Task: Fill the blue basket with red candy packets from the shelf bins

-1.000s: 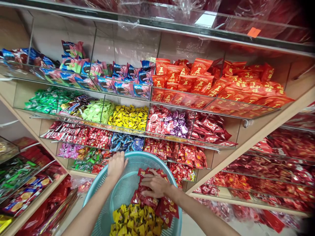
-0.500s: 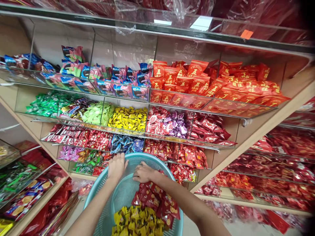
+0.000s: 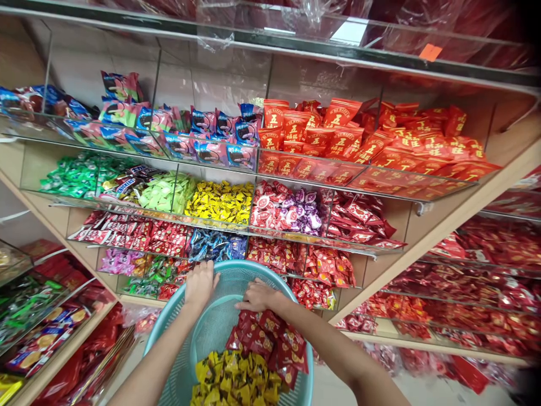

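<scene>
A teal plastic basket is at the bottom centre of the head view. My left hand is closed over its far left rim. Inside the basket, my right hand hangs just above dark red candy packets, its fingers curled downward; whether anything is between them is hidden. Yellow-wrapped candies lie in the basket nearer to me, beside the red packets.
Shelves with clear fronts rise ahead, holding blue and pink packets, red packets, yellow candies and green candies. More candy shelves stand at the right and lower left.
My right hand has moved slightly to the right and up inside the basket. My left hand stays on the rim. The view has shifted a little.
</scene>
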Tool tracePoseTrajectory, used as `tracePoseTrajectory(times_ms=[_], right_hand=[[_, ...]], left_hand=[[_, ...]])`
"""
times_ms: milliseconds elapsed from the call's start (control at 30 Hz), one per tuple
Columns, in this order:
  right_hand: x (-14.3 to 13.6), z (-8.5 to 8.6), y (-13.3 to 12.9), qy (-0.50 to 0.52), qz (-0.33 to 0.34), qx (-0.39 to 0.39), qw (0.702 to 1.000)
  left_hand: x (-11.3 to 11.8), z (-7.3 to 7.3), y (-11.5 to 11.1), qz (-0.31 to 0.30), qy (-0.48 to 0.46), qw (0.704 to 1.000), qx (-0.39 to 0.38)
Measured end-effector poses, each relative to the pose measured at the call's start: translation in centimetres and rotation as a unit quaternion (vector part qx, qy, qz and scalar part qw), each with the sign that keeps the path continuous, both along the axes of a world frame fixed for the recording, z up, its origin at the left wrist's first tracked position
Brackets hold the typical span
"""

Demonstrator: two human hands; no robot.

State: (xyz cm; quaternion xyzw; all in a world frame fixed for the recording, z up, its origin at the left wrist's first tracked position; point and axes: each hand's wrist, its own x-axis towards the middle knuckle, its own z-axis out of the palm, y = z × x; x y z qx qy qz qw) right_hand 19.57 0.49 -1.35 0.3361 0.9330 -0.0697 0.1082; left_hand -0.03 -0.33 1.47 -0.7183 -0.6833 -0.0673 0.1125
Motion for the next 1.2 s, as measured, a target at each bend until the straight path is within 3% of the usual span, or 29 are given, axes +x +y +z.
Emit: tracePoseTrajectory(times_ms=[267, 400, 467, 567, 633, 700, 967, 1200], right_hand=[[-0.7, 1.0, -0.1, -0.046, -0.008, 0.007, 0.999], [-0.3, 2.8, 0.7, 0.104, -0.013, 0.020, 0.994], [0.3, 4.0, 1.7, 0.192, -0.073, 0.048, 0.978], [1.7, 5.0, 3.9, 0.226, -0.270, 0.078, 0.933], [2.6, 4.9, 5.6, 0.194, -0.403, 0.071, 0.892], [3.2, 4.3, 7.0, 0.165, -0.474, 0.053, 0.864], [2.0, 1.4, 9.8, 0.144, -0.519, 0.004, 0.842], [2.6, 1.4, 10.8, 0.131, -0.530, -0.028, 0.837]], left_hand=[[0.0, 0.1, -0.1, 0.000, -0.024, 1.000, -0.004], [0.1, 0.1, 0.0, 0.002, -0.027, 1.000, -0.002], [0.1, 0.1, 0.0, 0.003, -0.021, 1.000, 0.000], [0.0, 0.0, 0.0, 0.000, -0.007, 1.000, 0.000], [0.0, 0.0, 0.0, 0.001, -0.003, 1.000, -0.001], [0.0, 0.0, 0.0, 0.004, -0.001, 1.000, 0.001], [0.1, -0.1, 0.1, 0.008, 0.008, 1.000, 0.012], [-0.1, -0.3, 0.2, -0.002, 0.004, 1.000, 0.012]])
